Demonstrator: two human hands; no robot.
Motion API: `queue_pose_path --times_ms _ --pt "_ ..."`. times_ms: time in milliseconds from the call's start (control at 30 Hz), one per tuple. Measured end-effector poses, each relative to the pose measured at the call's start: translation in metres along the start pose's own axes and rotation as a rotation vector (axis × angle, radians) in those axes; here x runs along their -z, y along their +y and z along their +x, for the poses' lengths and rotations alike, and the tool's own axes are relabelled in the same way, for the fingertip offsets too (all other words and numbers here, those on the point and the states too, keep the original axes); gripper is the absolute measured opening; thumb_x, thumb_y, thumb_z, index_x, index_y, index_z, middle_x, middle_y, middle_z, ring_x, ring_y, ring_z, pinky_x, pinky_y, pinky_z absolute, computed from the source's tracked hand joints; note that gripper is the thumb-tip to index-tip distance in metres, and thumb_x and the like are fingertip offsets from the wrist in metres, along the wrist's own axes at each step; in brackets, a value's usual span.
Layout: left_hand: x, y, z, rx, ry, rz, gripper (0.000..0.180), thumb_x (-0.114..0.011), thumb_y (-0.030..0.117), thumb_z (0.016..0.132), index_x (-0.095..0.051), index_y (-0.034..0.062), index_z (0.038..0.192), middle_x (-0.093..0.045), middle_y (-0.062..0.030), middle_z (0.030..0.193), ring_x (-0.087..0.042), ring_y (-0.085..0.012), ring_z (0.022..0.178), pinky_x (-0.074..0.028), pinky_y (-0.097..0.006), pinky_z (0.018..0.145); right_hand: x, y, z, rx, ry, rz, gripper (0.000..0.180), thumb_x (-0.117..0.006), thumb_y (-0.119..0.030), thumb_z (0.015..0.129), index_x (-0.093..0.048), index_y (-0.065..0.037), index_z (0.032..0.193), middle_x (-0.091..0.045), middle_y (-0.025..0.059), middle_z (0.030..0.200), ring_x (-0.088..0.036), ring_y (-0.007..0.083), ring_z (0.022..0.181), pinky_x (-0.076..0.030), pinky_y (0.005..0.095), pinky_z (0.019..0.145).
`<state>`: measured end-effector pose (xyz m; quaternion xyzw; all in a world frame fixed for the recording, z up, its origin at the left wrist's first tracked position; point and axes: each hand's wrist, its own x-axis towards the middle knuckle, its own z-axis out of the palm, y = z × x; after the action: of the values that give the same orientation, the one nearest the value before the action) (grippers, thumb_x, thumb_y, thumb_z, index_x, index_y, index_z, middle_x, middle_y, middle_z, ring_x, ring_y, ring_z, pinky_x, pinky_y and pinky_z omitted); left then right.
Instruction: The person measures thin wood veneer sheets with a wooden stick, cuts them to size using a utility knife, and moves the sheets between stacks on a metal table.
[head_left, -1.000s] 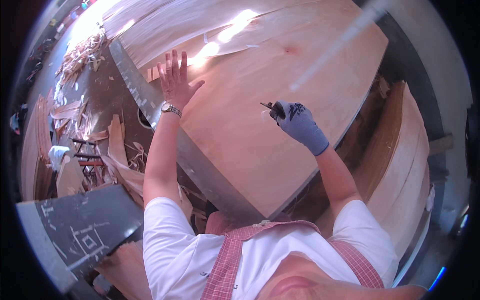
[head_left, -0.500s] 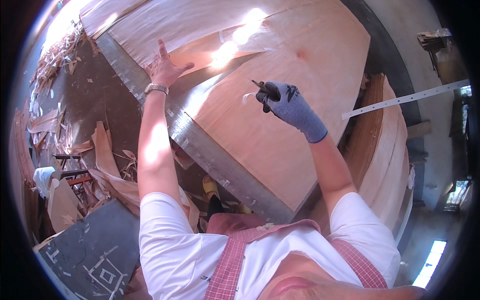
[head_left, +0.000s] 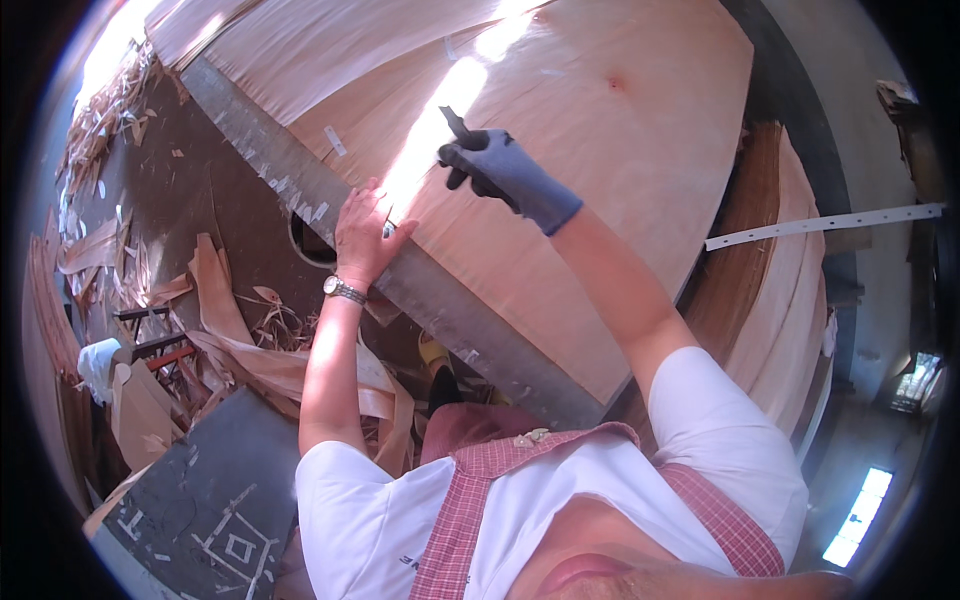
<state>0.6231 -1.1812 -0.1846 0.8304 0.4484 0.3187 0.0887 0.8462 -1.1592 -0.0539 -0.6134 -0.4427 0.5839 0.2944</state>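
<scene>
My left hand [head_left: 368,236], bare and with a metal-banded watch at its wrist, rests over the grey metal edge [head_left: 440,310] of the work table. Its fingers lie stretched out toward the pale wood veneer sheet [head_left: 560,220], the thumb apart. A small shiny spot shows beside the thumb; I cannot tell what it is. My right hand [head_left: 500,175] wears a blue-grey glove with black fingers and is raised over the veneer. It is closed round a small dark tool [head_left: 455,122], whose kind I cannot make out. Short white tape strips [head_left: 335,140] lie on the veneer.
A thick stack of veneer [head_left: 745,230] stands to the right, under a perforated white strip [head_left: 820,227]. Wood scraps [head_left: 215,300] and shavings litter the floor at left. A dark board [head_left: 195,490] with tape marks lies at lower left.
My left hand has drawn back from the far veneer to the table's near edge. The dark gap between the sheets no longer shows. My right hand has moved left and slightly away.
</scene>
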Motion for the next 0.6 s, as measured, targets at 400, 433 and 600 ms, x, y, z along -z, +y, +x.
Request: queue_pose_path --times_ms 400,433,600 --pt "-0.005 0.001 -0.011 0.023 0.029 0.054 0.033 -0.059 0.018 0.087 -0.063 0.0096 0.118 -0.057 -0.0121 0.129 -0.055 -0.0296 0.113 -0.04 -0.042 0.099 -0.041 0.084 0.023 -0.343 -0.012 0.299 0.027 -0.065 -0.03 0.09 -0.066 -0.004 0.085 -0.064 0.0039 0.072 -0.049 0.0092 0.051 -0.036 0.0238 0.043" --pt "-0.005 0.0 -0.012 0.018 -0.013 0.097 0.033 -0.059 0.018 0.087 -0.063 0.0096 0.118 -0.056 -0.0109 0.13 -0.054 -0.0291 0.113 -0.04 -0.042 0.1 -0.042 0.085 0.022 -0.353 -0.012 0.309 0.027 -0.064 -0.03 0.09 -0.066 -0.004 0.085 -0.064 0.0037 0.073 -0.049 0.009 0.051 -0.036 0.0237 0.043" --pt "-0.006 0.006 -0.005 0.033 -0.013 0.124 0.037 -0.059 0.023 0.088 -0.062 0.0093 0.122 -0.056 -0.0079 0.131 -0.053 -0.0264 0.113 -0.039 -0.041 0.099 -0.038 0.087 0.024 -0.364 -0.025 0.377 0.026 -0.062 -0.029 0.092 -0.066 -0.004 0.085 -0.065 0.0034 0.075 -0.05 0.0082 0.052 -0.037 0.0234 0.043"
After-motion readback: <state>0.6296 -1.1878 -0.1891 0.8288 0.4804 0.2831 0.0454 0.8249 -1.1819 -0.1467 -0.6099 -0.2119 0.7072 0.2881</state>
